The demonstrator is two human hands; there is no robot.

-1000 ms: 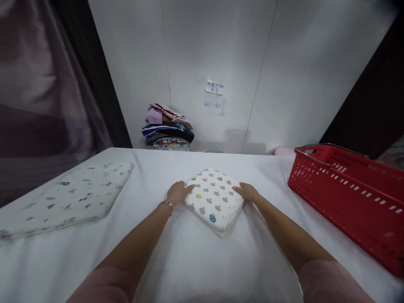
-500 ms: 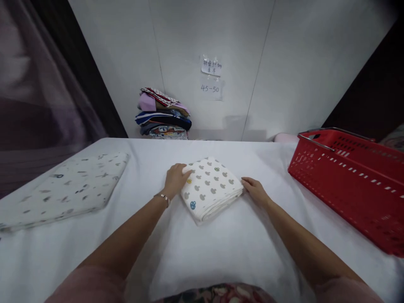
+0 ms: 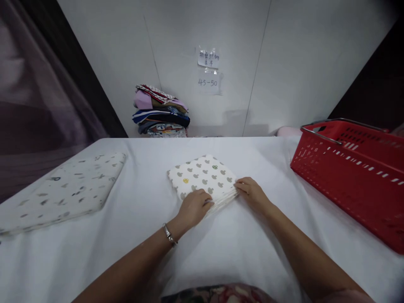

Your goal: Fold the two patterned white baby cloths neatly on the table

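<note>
A white folded cloth (image 3: 202,174) with grey, yellow and green prints lies in the middle of the white-covered table, its layered edges turned towards me and to the right. At its near corner my left hand (image 3: 196,206) is closed on the edge, covering that corner. My right hand (image 3: 249,188) pinches the right corner between thumb and fingers. Off to the left, apart from both hands, rests a larger flat folded cloth (image 3: 71,189) with small dark prints.
A red perforated basket (image 3: 347,185) with metal handles stands on the table's right side. Behind the table's far edge rises a stack of folded fabrics (image 3: 160,113) against the wall. Two paper notes (image 3: 208,69) are stuck there. A curtain (image 3: 34,92) hangs at the left.
My left hand has moved from the cloth's left corner to its near corner. The right hand stays at the right corner. The cloth has turned or shifted slightly left.
</note>
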